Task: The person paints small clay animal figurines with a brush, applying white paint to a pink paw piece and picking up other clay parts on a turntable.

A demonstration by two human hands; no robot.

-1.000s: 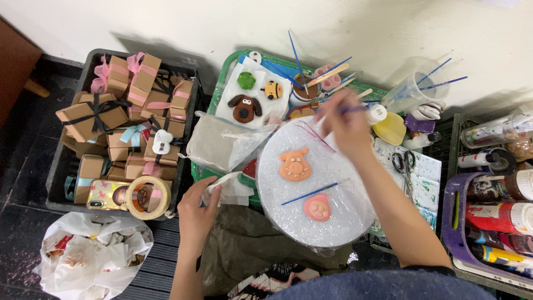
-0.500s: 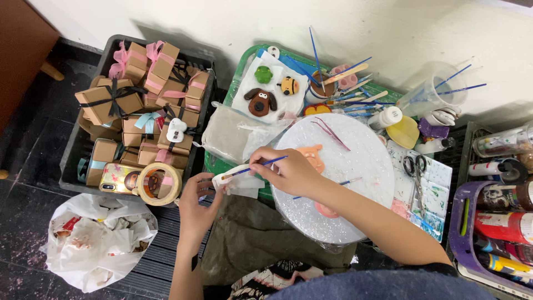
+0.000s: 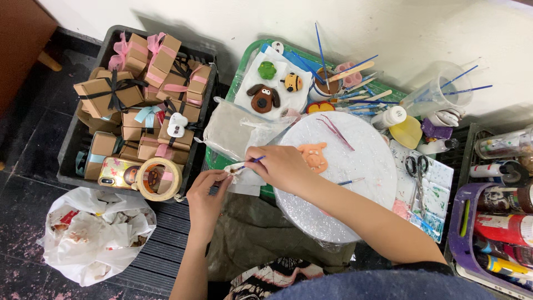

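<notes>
right hand: your fingers pinch a thin blue paintbrush, tip aimed left.
left hand: your fingers curl shut on a small white piece, right at the brush tip.
beside your right fingers: orange clay figure on the round white board.

Crate of gift boxes left; tape roll at its near edge. Round board centre-right, pig figure on it. Scissors right of board. Plastic bag near-left.
</notes>
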